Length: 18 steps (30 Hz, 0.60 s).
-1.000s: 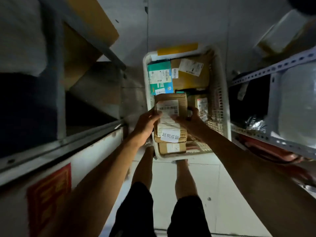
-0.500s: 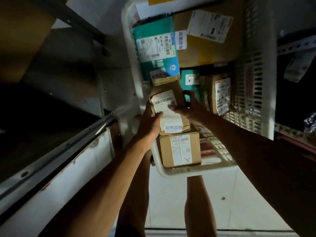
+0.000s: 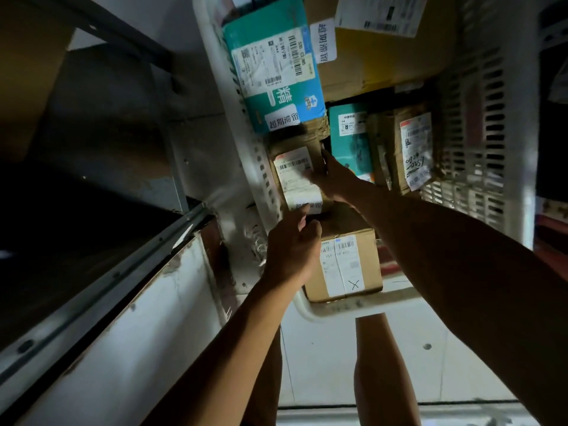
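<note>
On the teal box (image 3: 270,66) I can read a large white 精, and a white sticker at its near end says 超期滞留. The same four characters run down a sticker on the big brown box (image 3: 384,69) beside it. The small carton (image 3: 293,167) carries a similar sticker, half covered by a finger of the left hand (image 3: 292,253). What shows is too blurred for me to read. The nearest carton (image 3: 344,265) has a barcode label with 159 and a hand-drawn X. Handwriting on the wrapped parcel (image 3: 415,149) is too scrawled to read.

The location is a parcel storage depot. A white perforated plastic crate (image 3: 479,142) holds brown cardboard cartons (image 3: 296,145) and a teal printed carton (image 3: 261,109), each bearing white barcode shipping labels (image 3: 342,265). Grey steel racking (image 3: 101,284) flanks the aisle.
</note>
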{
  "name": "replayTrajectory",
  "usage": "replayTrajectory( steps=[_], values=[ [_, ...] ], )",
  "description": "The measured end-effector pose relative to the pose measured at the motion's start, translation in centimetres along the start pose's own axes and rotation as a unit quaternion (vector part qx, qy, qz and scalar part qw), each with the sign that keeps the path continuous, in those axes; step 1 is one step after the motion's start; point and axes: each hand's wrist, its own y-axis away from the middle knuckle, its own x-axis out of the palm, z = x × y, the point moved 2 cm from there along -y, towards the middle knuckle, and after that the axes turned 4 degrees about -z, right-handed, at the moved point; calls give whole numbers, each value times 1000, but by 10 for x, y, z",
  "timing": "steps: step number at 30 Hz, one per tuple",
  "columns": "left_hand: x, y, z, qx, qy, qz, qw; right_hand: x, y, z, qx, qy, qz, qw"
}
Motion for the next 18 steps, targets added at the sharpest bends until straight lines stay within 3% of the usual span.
replayTrajectory(
  steps=[8,15,18],
  values=[
    [-37,79,-33,16,-34,-19,999,-28,117,45,25,69,-75,994],
    [-72,212,-109,85,-104,19,991,-82,288,62,35,-41,-106,993],
    [-78,259,-145,152,-201,42,967,-105,363,57,50,-101,-134,985]
  ],
)
